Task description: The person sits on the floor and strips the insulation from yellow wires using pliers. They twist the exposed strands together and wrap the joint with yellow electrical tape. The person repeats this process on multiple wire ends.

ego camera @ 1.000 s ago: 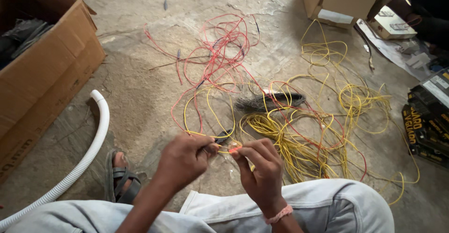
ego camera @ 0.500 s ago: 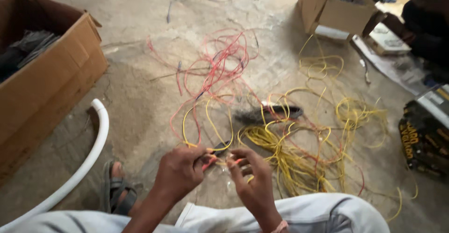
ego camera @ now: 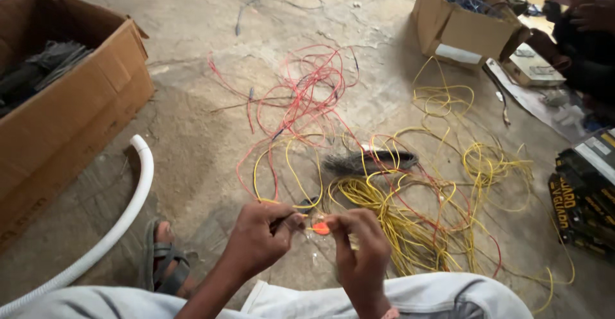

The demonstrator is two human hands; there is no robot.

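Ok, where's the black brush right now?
In the head view the black brush lies on the concrete floor just beyond both hands, between the red wires and the yellow wires.

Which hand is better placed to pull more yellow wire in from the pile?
Probably the right hand: it sits nearer the yellow wire pile, while the left hand pinches a dark tool at the small orange piece.

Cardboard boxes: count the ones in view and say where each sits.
2. One large cardboard box stands open at the left edge of the floor. A smaller cardboard box stands at the top right, beyond the yellow wires. Others may lie outside the view.
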